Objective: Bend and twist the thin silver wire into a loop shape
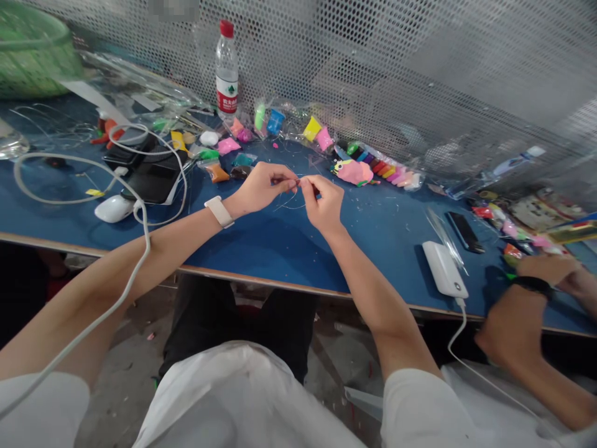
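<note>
My left hand and my right hand meet above the blue table, fingertips pinched together on a thin wire or thread that loops down between them. A white wristband sits on my left wrist. Just beyond my right hand lies a pink clay figure with yellow and green bits.
Small bags of coloured clay litter the back, by a red-capped water bottle. A tablet, white mouse and white cable lie left. A white power bank, black phone and another person's hands are right.
</note>
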### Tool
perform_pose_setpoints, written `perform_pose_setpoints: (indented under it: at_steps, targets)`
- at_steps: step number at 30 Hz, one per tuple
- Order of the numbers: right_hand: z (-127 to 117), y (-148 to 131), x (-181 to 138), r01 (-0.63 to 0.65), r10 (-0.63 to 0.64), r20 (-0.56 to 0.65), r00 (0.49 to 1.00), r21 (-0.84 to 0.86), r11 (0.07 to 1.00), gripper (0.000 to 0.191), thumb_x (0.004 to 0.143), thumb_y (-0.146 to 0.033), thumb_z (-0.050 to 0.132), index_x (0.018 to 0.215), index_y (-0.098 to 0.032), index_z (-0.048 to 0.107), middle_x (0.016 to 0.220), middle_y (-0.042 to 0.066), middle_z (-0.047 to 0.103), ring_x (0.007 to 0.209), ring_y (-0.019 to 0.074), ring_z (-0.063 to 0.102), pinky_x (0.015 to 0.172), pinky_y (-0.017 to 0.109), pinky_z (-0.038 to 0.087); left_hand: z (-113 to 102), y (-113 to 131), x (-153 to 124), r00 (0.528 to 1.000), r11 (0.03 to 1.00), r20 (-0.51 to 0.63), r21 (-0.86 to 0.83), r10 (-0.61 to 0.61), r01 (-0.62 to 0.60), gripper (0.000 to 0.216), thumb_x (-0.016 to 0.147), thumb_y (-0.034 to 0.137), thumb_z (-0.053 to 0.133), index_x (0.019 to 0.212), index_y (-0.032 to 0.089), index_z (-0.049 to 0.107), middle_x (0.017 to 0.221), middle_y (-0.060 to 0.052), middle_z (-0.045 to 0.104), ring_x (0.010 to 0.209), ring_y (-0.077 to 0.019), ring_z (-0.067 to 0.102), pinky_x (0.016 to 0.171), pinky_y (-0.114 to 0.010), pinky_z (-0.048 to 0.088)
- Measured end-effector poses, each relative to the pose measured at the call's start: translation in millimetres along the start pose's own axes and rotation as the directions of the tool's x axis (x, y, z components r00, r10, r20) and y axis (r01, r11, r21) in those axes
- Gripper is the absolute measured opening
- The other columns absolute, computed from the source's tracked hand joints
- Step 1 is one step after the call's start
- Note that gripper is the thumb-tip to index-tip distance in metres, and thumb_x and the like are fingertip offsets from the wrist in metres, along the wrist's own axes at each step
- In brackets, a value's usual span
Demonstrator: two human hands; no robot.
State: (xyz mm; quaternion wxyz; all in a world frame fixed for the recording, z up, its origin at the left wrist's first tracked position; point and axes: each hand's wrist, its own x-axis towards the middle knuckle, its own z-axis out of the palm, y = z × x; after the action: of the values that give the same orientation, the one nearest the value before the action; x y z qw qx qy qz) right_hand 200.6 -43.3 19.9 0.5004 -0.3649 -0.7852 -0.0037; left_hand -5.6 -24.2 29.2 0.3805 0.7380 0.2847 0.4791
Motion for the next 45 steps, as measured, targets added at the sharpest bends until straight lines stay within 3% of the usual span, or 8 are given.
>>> perform_pose_setpoints:
  at_steps: [5, 9, 15, 21, 28, 33, 37, 45]
  targets:
    - [-1.5, 0.9, 0.9, 0.025, -0.025, -0.027, 0.999, 0.020, 0.999, 0.043, 0.117, -0.044, 0.054, 0.091, -0.020, 0.079, 0.081, 0.003, 0.080, 0.069, 0.0140, 0.066, 0.071, 0.032, 0.048, 4.8, -9.8, 1.0, 0.987, 0.879, 0.090, -0.448, -0.137, 0.163, 0.035, 0.088, 0.039, 0.095, 0.101, 0.016, 0.072, 0.088, -0.007, 0.082, 0.080, -0.0113, 0.074, 0.080, -0.027, 0.059]
    - [-1.0, 1.8, 0.1, 0.032, -0.032, -0.016, 0.999, -0.028, 0.999, 0.043, 0.118, -0.043, 0.053, 0.092, -0.021, 0.079, 0.081, 0.003, 0.080, 0.070, 0.0151, 0.068, 0.072, 0.033, 0.048, 4.5, -12.4, 2.2, 0.976, 0.859, 0.120, -0.464, -0.181, 0.217, 0.040, 0.083, 0.040, 0.096, 0.101, 0.016, 0.069, 0.086, -0.005, 0.081, 0.075, -0.0101, 0.071, 0.075, -0.025, 0.057]
    - [4.1, 1.7, -2.2, 0.049, -0.045, 0.020, 0.999, -0.236, 0.971, 0.044, 0.119, -0.041, 0.049, 0.094, -0.021, 0.080, 0.078, 0.003, 0.079, 0.068, 0.0172, 0.067, 0.075, 0.035, 0.046, 8.1, -5.8, -4.9, 0.997, 0.991, -0.027, 0.111, 0.079, -0.076, 0.032, 0.083, 0.023, 0.084, 0.109, 0.019, 0.066, 0.088, -0.001, 0.076, 0.077, -0.0126, 0.071, 0.074, -0.026, 0.056]
    - [8.1, -1.6, -3.6, -0.018, 0.028, 0.035, 0.999, -0.262, 0.965, 0.041, 0.117, -0.037, 0.051, 0.097, -0.020, 0.081, 0.079, 0.005, 0.078, 0.068, 0.0176, 0.067, 0.069, 0.034, 0.044, 11.4, -6.0, -11.4, 0.979, 0.699, 0.009, 0.698, 0.205, -0.153, 0.030, 0.093, 0.017, 0.068, 0.123, 0.016, 0.067, 0.104, -0.009, 0.082, 0.094, -0.0241, 0.079, 0.082, -0.036, 0.060]
    - [6.4, 1.9, -3.0, -0.057, 0.069, 0.029, 0.997, -0.315, 0.947, 0.046, 0.118, -0.039, 0.047, 0.090, -0.020, 0.079, 0.075, 0.004, 0.074, 0.066, 0.0170, 0.061, 0.069, 0.035, 0.041, 9.8, 3.4, -11.1, 0.969, 0.449, 0.184, 0.861, 0.162, -0.239, 0.037, 0.114, 0.019, 0.041, 0.122, 0.010, 0.076, 0.105, -0.018, 0.082, 0.098, -0.0304, 0.078, 0.090, -0.045, 0.060]
    - [5.3, 8.1, -3.8, 0.001, 0.014, 0.046, 0.999, -0.312, 0.950, 0.049, 0.120, -0.043, 0.044, 0.096, -0.021, 0.081, 0.079, 0.005, 0.078, 0.069, 0.0179, 0.065, 0.074, 0.036, 0.044, 4.5, 2.4, -6.3, 0.989, 0.728, 0.027, 0.674, 0.144, -0.124, 0.030, 0.111, 0.017, 0.051, 0.114, 0.018, 0.081, 0.102, -0.010, 0.086, 0.097, -0.0251, 0.075, 0.091, -0.040, 0.058]
    - [-0.4, 8.8, -0.1, 0.022, -0.013, 0.045, 0.999, -0.211, 0.977, 0.051, 0.119, -0.048, 0.044, 0.096, -0.022, 0.081, 0.080, 0.006, 0.078, 0.072, 0.0190, 0.068, 0.075, 0.037, 0.047, -6.3, -0.9, 0.9, 1.000, 0.986, -0.007, 0.168, -0.008, 0.009, 0.019, 0.105, 0.022, 0.064, 0.103, 0.019, 0.083, 0.091, -0.007, 0.085, 0.076, -0.0144, 0.069, 0.076, -0.030, 0.056]
    - [-10.0, -3.9, 4.9, -0.127, 0.124, 0.039, 0.992, 0.114, 0.985, 0.056, 0.113, -0.063, 0.053, 0.089, -0.021, 0.081, 0.083, 0.004, 0.081, 0.067, 0.0147, 0.064, 0.070, 0.034, 0.052, -12.9, -2.5, 3.8, 0.991, 0.962, 0.104, -0.248, -0.087, 0.111, 0.033, 0.095, 0.051, 0.089, 0.100, 0.019, 0.084, 0.087, -0.007, 0.080, 0.064, -0.0084, 0.055, 0.060, -0.025, 0.046]
